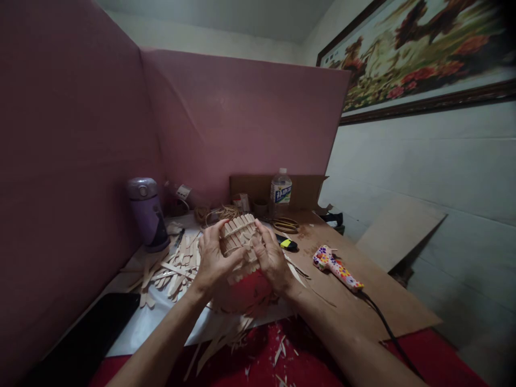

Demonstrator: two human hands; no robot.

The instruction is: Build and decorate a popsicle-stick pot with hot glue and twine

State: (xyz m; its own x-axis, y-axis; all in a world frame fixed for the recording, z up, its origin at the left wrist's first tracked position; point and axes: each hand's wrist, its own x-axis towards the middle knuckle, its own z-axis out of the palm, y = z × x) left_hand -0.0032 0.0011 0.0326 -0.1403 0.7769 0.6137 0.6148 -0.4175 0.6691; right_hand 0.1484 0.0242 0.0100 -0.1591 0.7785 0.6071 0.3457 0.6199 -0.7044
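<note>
Between my two hands is a small structure of wooden craft sticks [237, 230], with rounded stick ends lined up along its top edge and a cross strip over them. My left hand [213, 255] grips its left side, the thumb reaching across the front. On the right side, my right hand [272, 255] is closed round it, fingers at the upper edge and thumb near the middle. Its lower part is partly hidden by my hands. A pile of loose craft sticks [181, 269] lies just left of my left hand.
A flowered glue gun [336, 269] with a black cord lies on the brown board [374, 301] at right. Behind are scissors [286, 224], a black-and-yellow cutter [288, 244] and a plastic bottle [281, 193]. A purple flask [148, 215] stands at left, above a black flat object [92, 333].
</note>
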